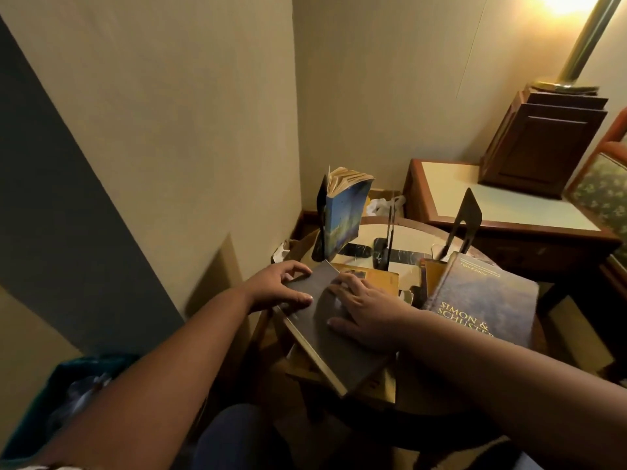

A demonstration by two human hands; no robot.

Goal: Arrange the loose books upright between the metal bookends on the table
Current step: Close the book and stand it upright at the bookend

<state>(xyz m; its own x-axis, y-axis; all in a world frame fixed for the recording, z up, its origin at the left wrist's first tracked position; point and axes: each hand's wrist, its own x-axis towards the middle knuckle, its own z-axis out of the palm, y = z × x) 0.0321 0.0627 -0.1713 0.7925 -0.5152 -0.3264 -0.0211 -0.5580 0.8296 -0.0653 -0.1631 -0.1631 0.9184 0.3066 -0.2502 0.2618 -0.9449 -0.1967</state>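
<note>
Head view of the book-sorting task. A grey book [325,340] lies flat and askew on top of other loose volumes at the near side of the table [410,236], with its near corner overhanging the pile. The left hand [281,286] grips the book's far left corner, fingers curled over the edge and thumb pressed on the cover. The right hand [366,310] is laid flat on the cover with fingers straight and slightly spread, holding nothing.

Beyond the hands, a worn blue paperback [344,215] is stood against the left bookend [320,225], tilted rather than truly upright. A middle bookend [390,228] and a right bookend [470,215] are set further along; in the dim light it cannot be told whether the middle one is a single plate or a pair. A yellow book [376,278] and a large hardback [485,300] lie unsorted, the hardback propped near the right bookend.

Likely faults from here:
- The grey book may be tipped off the near edge if it is lifted by one corner only.
- The leaning paperback may be knocked flat when the next volume is pushed in beside it.
- The light bookends may be slid along the smooth tabletop by sideways pressure
</note>
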